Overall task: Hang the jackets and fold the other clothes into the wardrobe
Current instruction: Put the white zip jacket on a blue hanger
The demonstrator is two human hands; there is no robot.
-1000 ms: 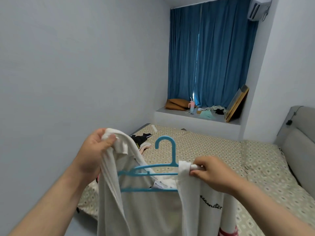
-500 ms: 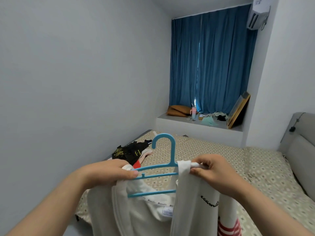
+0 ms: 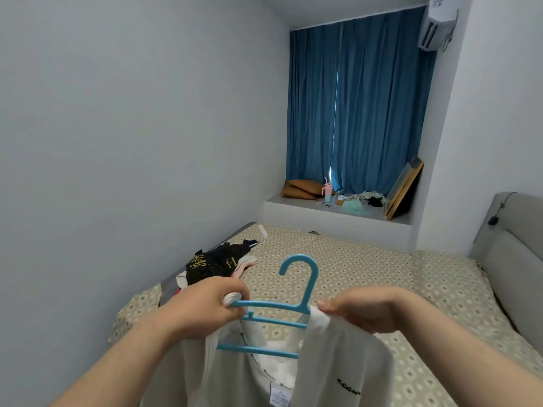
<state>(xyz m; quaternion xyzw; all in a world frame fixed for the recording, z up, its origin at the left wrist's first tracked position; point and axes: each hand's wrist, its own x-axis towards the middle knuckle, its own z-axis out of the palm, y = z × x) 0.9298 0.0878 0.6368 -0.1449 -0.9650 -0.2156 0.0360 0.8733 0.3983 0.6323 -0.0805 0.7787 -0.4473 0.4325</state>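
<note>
Head | hanger [image 3: 273, 304] hook up, bar crosswise | left hand [image 3: 202, 306], right hand [image 3: 373, 312] grip jacket [image 3: 338, 362]

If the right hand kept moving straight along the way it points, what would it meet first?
The right hand points left: likely the hanger stem first, then the left hand; depth is unclear.

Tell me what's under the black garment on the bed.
Beneath the black garment on the bed, pink and white cloth edges stick out. What those pieces are, and how many, is covered by it and the left hand.
</note>
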